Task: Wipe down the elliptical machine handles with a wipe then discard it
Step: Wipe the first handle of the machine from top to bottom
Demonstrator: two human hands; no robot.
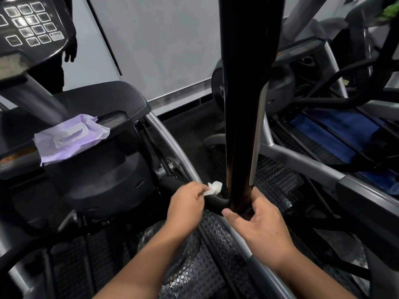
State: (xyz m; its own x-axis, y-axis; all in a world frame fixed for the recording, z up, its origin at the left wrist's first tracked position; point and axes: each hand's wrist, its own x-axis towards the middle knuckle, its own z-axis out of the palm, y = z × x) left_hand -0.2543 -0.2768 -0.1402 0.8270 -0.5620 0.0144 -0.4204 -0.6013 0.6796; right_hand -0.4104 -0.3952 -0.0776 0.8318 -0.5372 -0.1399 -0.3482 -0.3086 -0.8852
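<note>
Underfoot, the floor (278, 180) is black studded rubber matting; a pale grey wall (164, 44) closes the far side. A second machine (336, 130) with blue parts stands at right. On the left machine, a purple wipes pack (69, 140) lies on the dark ledge (121, 100) below the keypad console (32, 24). A tall black handle (241, 104) rises through the centre and blocks part of the view. The right hand (259, 223) grips its lower end. The left hand (186, 205) pinches a crumpled white wipe (213, 188) just left of the handle, over a black curved bar (216, 200).
</note>
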